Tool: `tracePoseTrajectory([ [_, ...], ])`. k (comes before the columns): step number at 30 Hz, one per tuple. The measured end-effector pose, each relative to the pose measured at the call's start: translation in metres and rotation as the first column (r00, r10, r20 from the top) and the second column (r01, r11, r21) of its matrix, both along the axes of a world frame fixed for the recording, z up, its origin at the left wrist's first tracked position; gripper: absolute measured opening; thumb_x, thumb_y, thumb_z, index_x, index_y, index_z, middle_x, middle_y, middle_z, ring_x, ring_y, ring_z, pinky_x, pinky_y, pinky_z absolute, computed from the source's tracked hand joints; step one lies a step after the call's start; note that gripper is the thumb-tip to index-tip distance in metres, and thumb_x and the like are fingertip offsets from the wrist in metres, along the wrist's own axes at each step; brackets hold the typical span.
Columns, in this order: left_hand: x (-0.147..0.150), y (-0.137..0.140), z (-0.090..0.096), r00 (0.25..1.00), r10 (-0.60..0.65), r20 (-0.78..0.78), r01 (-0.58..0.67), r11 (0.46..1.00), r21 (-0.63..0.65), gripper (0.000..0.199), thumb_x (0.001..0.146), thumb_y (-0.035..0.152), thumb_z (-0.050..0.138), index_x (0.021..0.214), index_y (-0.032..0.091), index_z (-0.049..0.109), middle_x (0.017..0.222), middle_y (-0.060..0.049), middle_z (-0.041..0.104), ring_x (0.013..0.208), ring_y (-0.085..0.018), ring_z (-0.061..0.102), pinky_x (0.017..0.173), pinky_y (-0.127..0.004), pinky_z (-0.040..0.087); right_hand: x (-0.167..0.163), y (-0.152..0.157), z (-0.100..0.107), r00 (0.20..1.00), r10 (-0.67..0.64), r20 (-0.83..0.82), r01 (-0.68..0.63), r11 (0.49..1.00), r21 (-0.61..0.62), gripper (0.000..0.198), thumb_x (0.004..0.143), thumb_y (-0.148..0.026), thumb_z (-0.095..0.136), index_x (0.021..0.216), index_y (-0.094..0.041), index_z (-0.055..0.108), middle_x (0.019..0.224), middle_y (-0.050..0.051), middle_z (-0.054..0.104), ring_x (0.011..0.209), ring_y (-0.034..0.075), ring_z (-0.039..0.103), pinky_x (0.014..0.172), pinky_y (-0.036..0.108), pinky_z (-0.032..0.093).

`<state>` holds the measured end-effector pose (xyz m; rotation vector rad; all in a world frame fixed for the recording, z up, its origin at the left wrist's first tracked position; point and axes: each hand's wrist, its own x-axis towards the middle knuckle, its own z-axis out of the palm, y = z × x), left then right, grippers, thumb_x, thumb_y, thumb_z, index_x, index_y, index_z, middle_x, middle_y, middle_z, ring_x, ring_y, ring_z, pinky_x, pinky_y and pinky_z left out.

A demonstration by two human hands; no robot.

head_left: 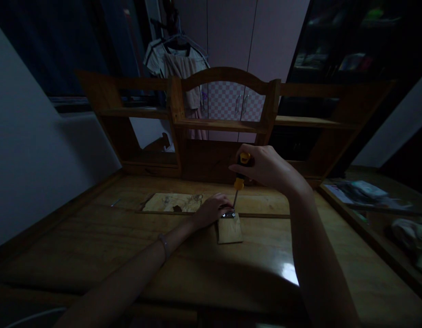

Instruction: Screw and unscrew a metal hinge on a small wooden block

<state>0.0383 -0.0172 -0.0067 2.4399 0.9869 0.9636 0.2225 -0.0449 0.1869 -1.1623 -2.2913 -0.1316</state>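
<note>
My right hand (261, 166) is wrapped round the yellow and black handle of a screwdriver (238, 183), whose shaft slants down to a small metal hinge (228, 214). The hinge lies at the top edge of a small wooden block (230, 228). My left hand (213, 209) rests beside the hinge, its fingers bent over the far side; whether they grip the hinge or the wood is hidden. Behind the block runs a long wooden board (261, 204), with a pale, dark-marked piece (172, 202) at its left.
A wooden desk (135, 255) carries a shelf unit (224, 124) along its back. A thin metal item (115, 202) lies at the left. On the right, papers and packets (364, 189) sit on a lower surface, with a crumpled cloth (410, 234) nearer.
</note>
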Motion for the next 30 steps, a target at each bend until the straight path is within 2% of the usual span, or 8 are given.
tracePoseTrajectory([
  [4,0.000,0.000,0.001,0.999,-0.028,-0.018,0.028,0.999,0.018,0.014,0.090,0.026,0.059,0.091,0.018,0.069,0.093,-0.004,0.062,0.094,-0.017,0.056,0.083,-0.027,0.043,0.001,-0.002,0.001,1.000,0.003,0.016,-0.003,1.000,-0.019,0.026,0.080,-0.043,0.064,0.092,-0.020,0.062,0.073,0.001,0.062,0.068,0.016,0.056,0.058,0.025,0.036],
  [10,0.000,0.000,0.000,0.999,-0.043,-0.030,0.043,0.999,0.002,0.013,0.091,0.026,0.057,0.091,0.017,0.066,0.093,-0.004,0.060,0.094,-0.017,0.056,0.085,-0.027,0.043,0.002,-0.002,-0.001,1.000,0.014,-0.001,-0.014,0.999,-0.034,0.030,0.081,-0.035,0.064,0.108,-0.023,0.059,0.092,0.003,0.066,0.080,0.018,0.059,0.065,0.026,0.039],
  [15,0.001,-0.002,0.002,0.998,-0.036,-0.046,0.035,0.999,-0.018,0.012,0.091,0.024,0.055,0.091,0.018,0.065,0.095,-0.004,0.059,0.095,-0.017,0.057,0.085,-0.026,0.043,0.000,-0.001,0.000,1.000,0.014,0.019,-0.014,0.999,-0.039,0.030,0.082,-0.034,0.063,0.110,-0.022,0.058,0.092,0.004,0.066,0.079,0.018,0.060,0.065,0.025,0.039],
  [18,0.001,-0.002,0.001,0.999,-0.026,-0.044,0.026,1.000,-0.004,0.011,0.091,0.024,0.056,0.092,0.018,0.065,0.095,-0.003,0.059,0.093,-0.016,0.057,0.084,-0.025,0.043,-0.005,-0.003,-0.002,0.996,-0.058,0.066,0.055,0.998,0.042,0.027,0.084,-0.037,0.062,0.104,-0.020,0.057,0.088,0.006,0.066,0.080,0.020,0.061,0.065,0.027,0.039],
  [22,0.001,-0.002,0.000,0.999,-0.026,-0.043,0.026,1.000,0.003,0.011,0.091,0.025,0.056,0.089,0.017,0.065,0.092,-0.003,0.059,0.091,-0.016,0.057,0.082,-0.025,0.043,-0.017,-0.007,-0.008,0.973,-0.207,0.106,0.186,0.966,0.178,0.025,0.087,-0.037,0.057,0.101,-0.017,0.054,0.088,0.010,0.066,0.080,0.024,0.062,0.064,0.030,0.037],
  [24,0.001,-0.002,0.000,0.999,-0.027,-0.036,0.027,1.000,0.000,0.013,0.091,0.026,0.056,0.090,0.017,0.065,0.092,-0.003,0.060,0.090,-0.016,0.057,0.081,-0.025,0.043,-0.022,-0.008,-0.010,0.976,-0.186,0.112,0.167,0.972,0.163,0.022,0.088,-0.034,0.054,0.101,-0.017,0.053,0.088,0.010,0.065,0.080,0.024,0.061,0.065,0.030,0.037],
  [26,0.001,-0.002,0.000,0.999,-0.030,-0.030,0.029,1.000,-0.007,0.014,0.091,0.028,0.056,0.091,0.017,0.065,0.092,-0.004,0.060,0.090,-0.016,0.057,0.081,-0.025,0.043,-0.023,-0.007,-0.010,0.988,-0.112,0.107,0.100,0.989,0.107,0.020,0.087,-0.031,0.052,0.103,-0.018,0.053,0.091,0.009,0.064,0.084,0.022,0.060,0.068,0.030,0.039],
  [30,0.002,-0.001,-0.001,1.000,-0.020,-0.020,0.019,0.999,-0.044,0.014,0.090,0.029,0.058,0.090,0.018,0.067,0.094,-0.004,0.062,0.094,-0.018,0.058,0.086,-0.027,0.043,-0.016,-0.005,-0.009,0.998,0.009,0.056,-0.009,1.000,0.006,0.029,0.084,-0.027,0.052,0.112,-0.021,0.051,0.106,0.008,0.061,0.094,0.022,0.057,0.080,0.032,0.040],
])
